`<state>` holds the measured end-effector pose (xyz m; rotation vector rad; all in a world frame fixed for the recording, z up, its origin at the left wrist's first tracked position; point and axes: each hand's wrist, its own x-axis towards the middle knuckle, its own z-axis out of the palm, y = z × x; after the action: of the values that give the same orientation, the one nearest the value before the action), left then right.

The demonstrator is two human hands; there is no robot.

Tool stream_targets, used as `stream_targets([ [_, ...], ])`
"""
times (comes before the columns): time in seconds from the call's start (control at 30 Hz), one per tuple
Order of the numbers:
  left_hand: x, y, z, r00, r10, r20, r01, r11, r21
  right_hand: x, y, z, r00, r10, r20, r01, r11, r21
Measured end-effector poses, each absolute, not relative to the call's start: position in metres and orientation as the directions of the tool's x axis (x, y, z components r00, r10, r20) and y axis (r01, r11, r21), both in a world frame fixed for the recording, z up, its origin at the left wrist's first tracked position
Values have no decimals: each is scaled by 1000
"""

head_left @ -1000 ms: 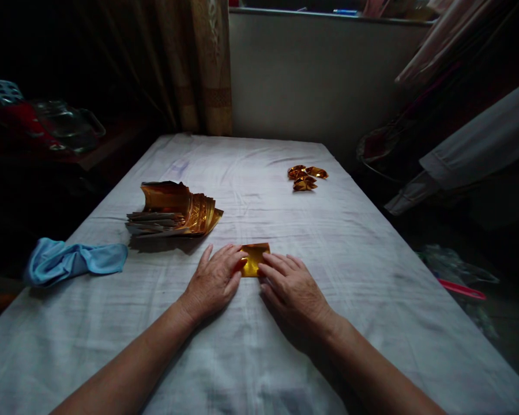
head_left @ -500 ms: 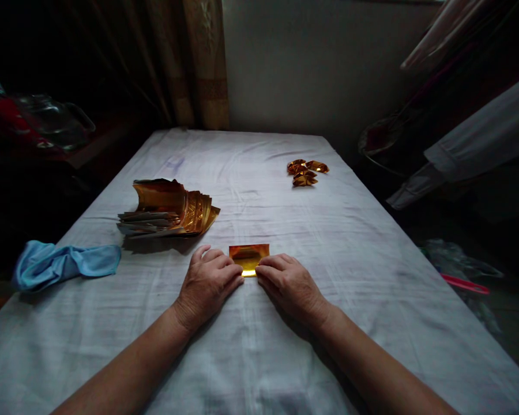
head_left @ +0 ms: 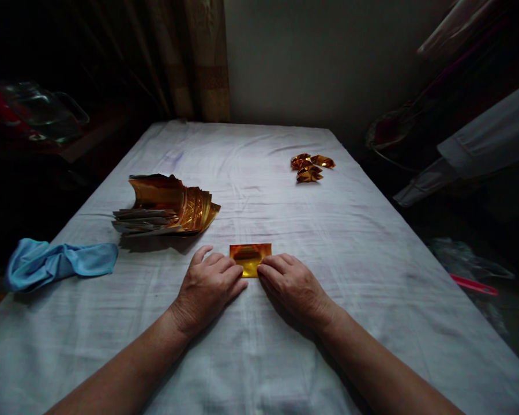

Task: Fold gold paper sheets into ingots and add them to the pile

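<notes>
A small rectangle of shiny gold foil paper [head_left: 251, 259] lies on the white cloth between my two hands. My left hand [head_left: 210, 282] presses its fingertips on the sheet's left side near the lower edge, its index finger bent up and the thumb at the near corner. On the right side, my right hand [head_left: 292, 285] has its fingers closed together over the sheet's near corner; its thumb is hidden underneath. Beyond my left hand rests a loose stack of gold foil papers [head_left: 160, 207]. Several folded gold foil pieces [head_left: 310, 170] sit in a cluster farther off to the right.
A crumpled blue cloth [head_left: 63, 265] lies at the left edge of the cloth-covered surface [head_left: 251, 357]. Past that edge, a glass jug [head_left: 43, 112] stands on a dark ledge. White fabric [head_left: 491, 135] hangs at the right, above a red-handled thing [head_left: 474, 285] and clear plastic.
The bright glint along the foil's near edge is gone and the sheet looks flatter. My left thumb has shifted slightly right. The whole view has tilted a little.
</notes>
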<state>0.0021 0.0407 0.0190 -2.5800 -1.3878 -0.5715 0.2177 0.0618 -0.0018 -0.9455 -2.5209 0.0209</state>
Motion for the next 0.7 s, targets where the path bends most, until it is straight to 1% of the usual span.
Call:
stream_targets([
  [0.1, 3, 41, 19, 499, 764, 409, 830, -557, 28, 217, 63, 0, -657, 637, 402, 616, 762, -200],
  [0.17, 3, 42, 19, 508, 756, 413, 827, -562, 12, 217, 64, 2, -666, 634, 393, 617, 764, -189],
  [0.33, 4, 44, 18, 507, 758, 411, 824, -566, 27, 215, 67, 3, -731, 571, 374, 608, 794, -23],
  [0.43, 4, 44, 19, 495, 777, 389, 827, -559, 65, 216, 69, 1, -739, 546, 396, 597, 802, 7],
  [0.57, 4, 44, 20, 487, 784, 385, 828, -555, 81, 217, 72, -2, -712, 559, 426, 607, 794, -27],
  [0.63, 5, 45, 20, 485, 781, 394, 830, -553, 73, 217, 73, -2, -693, 579, 428, 611, 788, -77],
  [0.7, 5, 46, 20, 484, 780, 397, 832, -551, 68, 218, 73, 1, -674, 617, 407, 613, 774, -157],
])
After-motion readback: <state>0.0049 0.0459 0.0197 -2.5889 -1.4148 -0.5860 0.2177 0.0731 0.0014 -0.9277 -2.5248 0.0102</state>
